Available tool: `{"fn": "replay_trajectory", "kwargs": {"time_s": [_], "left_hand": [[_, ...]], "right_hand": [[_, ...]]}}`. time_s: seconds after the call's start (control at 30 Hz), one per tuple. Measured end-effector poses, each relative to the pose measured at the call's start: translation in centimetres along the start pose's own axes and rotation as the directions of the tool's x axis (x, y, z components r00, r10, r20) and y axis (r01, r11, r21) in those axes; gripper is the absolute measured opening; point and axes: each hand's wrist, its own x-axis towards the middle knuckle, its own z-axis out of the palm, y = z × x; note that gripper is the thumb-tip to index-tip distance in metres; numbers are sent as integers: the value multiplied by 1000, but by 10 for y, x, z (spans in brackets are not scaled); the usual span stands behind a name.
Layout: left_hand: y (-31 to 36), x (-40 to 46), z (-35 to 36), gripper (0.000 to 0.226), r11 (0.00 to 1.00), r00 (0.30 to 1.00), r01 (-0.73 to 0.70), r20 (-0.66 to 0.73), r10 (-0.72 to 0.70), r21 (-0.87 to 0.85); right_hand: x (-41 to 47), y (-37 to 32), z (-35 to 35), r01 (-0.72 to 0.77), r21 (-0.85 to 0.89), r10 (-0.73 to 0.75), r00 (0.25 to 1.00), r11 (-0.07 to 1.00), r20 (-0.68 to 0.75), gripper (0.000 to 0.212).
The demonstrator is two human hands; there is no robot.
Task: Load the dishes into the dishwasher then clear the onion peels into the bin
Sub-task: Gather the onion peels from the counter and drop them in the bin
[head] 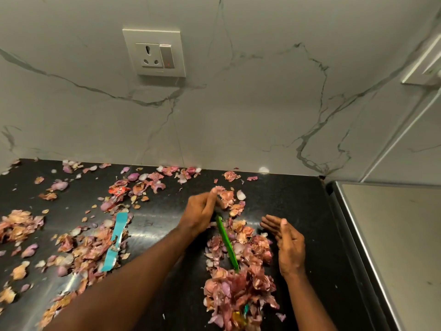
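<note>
While the left hand point(202, 212) pinches a green strip point(227, 244) and the right hand point(285, 243) stands released as a wall, the onion peels point(238, 283) heaped between them on the black counter point(298, 199) look papery, light and scatter-prone, best cupped from both sides, with bare counter rightward before the edge.

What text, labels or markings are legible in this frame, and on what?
None can be read.
Red crumpled wrapper among the onion peels: white print, too blurred to read.
Teal strip on the countertop: no lettering visible.
Wall socket plate: a faint mark along its lower edge, too small to read; a red mark on the switch, shape unclear.
Green strip held by the left hand: no print visible.
</note>
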Motion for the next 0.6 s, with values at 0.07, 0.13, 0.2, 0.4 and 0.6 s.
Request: {"fn": "replay_trajectory", "kwargs": {"time_s": [0.07,0.13,0.2,0.4,0.6], "left_hand": [[6,21,2,46,988,995,-59,-75,70,139],[10,39,10,48,976,999,-49,27,45,213],[13,46,21,61,962,979,6,197,-62,273],[9,25,41,70,988,925,30,370,-85,151],[39,30,37,73,991,840,126,536,-81,-48]], "right_hand": [[1,1,0,-6,-4,6,1000,1000,-6,43],[1,1,0,-6,-10,6,1000,1000,-10,43],[1,1,0,-7,-17,6,1000,1000,-15,43],[0,0,-1,7,-22,-7,1000,1000,-23,42],[-1,-1,-2,7,-8,-7,1000,1000,-27,41]]}}
